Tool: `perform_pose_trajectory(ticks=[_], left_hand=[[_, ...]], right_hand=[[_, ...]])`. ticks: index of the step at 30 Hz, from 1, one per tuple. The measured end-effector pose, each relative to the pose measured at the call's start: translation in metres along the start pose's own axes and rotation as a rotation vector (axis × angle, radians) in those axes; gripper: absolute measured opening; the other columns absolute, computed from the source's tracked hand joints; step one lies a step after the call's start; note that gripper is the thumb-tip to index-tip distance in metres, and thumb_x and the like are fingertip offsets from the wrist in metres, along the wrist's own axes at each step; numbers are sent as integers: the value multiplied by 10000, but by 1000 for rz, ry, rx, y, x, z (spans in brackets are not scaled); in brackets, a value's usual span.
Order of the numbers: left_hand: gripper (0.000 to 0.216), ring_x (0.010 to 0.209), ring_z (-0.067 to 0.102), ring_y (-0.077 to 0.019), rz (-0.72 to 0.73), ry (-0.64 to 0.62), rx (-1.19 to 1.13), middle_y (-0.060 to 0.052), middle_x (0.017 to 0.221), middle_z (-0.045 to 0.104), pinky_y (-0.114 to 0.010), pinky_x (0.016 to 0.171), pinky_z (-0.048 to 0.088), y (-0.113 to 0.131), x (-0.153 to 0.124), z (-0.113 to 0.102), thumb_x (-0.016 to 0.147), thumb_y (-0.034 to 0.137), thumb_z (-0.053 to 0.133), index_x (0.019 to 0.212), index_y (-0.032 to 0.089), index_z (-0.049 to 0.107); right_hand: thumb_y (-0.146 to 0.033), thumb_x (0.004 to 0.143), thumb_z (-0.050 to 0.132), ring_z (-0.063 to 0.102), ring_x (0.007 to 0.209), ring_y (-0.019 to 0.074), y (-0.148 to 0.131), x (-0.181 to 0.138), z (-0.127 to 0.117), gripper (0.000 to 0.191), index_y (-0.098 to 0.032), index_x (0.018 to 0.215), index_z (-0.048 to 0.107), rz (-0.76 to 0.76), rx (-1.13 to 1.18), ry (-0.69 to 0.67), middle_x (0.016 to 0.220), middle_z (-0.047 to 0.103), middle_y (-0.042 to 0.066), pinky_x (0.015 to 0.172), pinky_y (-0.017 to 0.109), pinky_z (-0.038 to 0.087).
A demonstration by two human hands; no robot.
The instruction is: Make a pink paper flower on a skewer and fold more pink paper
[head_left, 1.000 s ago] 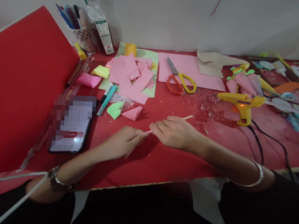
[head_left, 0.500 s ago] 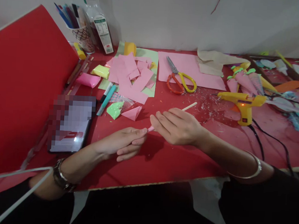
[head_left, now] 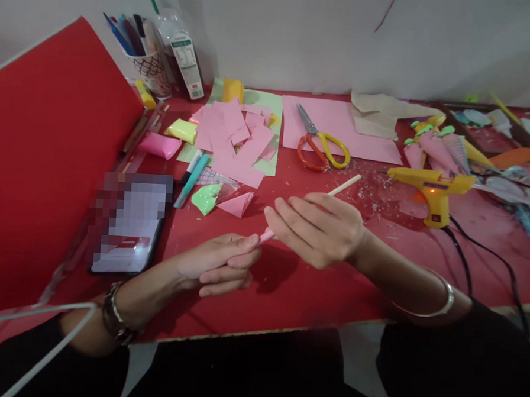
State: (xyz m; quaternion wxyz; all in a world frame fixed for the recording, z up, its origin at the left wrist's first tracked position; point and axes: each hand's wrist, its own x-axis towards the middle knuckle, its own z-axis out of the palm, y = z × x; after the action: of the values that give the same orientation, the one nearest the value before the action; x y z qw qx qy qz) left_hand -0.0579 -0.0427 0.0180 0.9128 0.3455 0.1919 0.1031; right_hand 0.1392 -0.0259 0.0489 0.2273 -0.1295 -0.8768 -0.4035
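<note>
A thin pale stick (head_left: 344, 185) slants up and right out of my right hand (head_left: 316, 229), whose fingers are curled over its middle. At its lower left end, a pink covering (head_left: 266, 235) shows between my hands; whether it is paper or clay I cannot tell. My left hand (head_left: 228, 260) pinches that pink end between thumb and forefinger, its other fingers loosely bent. Just beyond my hands lie a folded pink paper piece (head_left: 237, 204) and a bright green packet (head_left: 206, 198).
Scissors (head_left: 315, 133) lie on a pink sheet (head_left: 369, 146) near cut pink papers (head_left: 226, 128). To the right stands a yellow glue gun (head_left: 434, 189), its light lit and cord trailing. A phone (head_left: 134, 239) is at left, beside a red board (head_left: 48, 169). Pink cones (head_left: 434, 147) sit back right.
The stick's free end has shifted slightly up and right, and more of the pink covering shows between my hands. My right hand has tilted a little. The whole view has moved slightly.
</note>
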Motion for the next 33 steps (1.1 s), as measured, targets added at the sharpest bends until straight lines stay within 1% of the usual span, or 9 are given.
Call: perform_pose_trajectory(ticks=[3,7,9,12,16,23,28,31,33], left_hand=[[451,185,221,1,10,-14,-5,133,222,225,-113,415,310,-1,0,-3,838,445,398,498,172,284],[455,182,204,3,-20,31,26,138,214,204,-126,468,341,2,-1,-2,831,441,408,483,172,293],[461,181,187,-2,-54,56,54,137,212,197,-145,430,312,3,-1,0,817,464,416,475,176,303],[472,179,170,-16,-87,86,108,128,208,198,-183,353,207,4,0,2,783,514,435,467,182,325],[495,176,175,-21,-90,101,123,122,201,190,-208,333,108,3,2,3,748,558,453,454,183,318],[486,168,197,-20,-44,65,103,122,201,216,-210,325,74,1,0,-3,751,550,466,470,175,333],[484,179,219,-31,-39,57,171,116,207,213,-195,309,87,0,0,-2,768,549,429,472,181,326],[469,197,245,-46,-11,122,282,109,220,225,-184,306,138,0,3,-2,780,541,385,476,187,346],[454,235,289,-57,33,246,457,93,248,279,-184,330,209,1,4,-2,806,504,328,493,183,395]], right_hand=[[-172,828,461,547,639,103,-1,0,2,193,-107,914,621,8,-16,11,763,669,25,583,253,429],[-146,829,455,521,607,95,-4,-4,3,188,-114,901,625,13,-4,-19,718,654,19,560,250,398],[-138,822,474,512,588,92,-5,-6,2,172,-99,900,622,13,24,-42,695,644,23,547,252,387],[-124,820,484,499,556,86,-5,-7,1,159,-72,903,610,1,69,-70,652,622,26,538,254,377],[-115,824,473,506,570,91,-4,-6,0,172,-57,942,585,-14,95,-110,665,620,32,555,257,385],[-75,823,439,524,585,98,-2,-2,-5,159,-67,921,564,27,159,-154,686,636,29,580,257,392],[-96,832,440,513,583,91,-4,-5,-8,148,-83,913,563,27,155,-148,677,629,17,558,250,369],[-100,831,445,500,573,88,-4,-6,-6,143,-89,900,570,36,158,-144,661,622,14,542,249,349],[-92,831,438,484,550,86,-2,-7,-3,147,-95,879,577,42,164,-163,632,611,5,525,246,331]])
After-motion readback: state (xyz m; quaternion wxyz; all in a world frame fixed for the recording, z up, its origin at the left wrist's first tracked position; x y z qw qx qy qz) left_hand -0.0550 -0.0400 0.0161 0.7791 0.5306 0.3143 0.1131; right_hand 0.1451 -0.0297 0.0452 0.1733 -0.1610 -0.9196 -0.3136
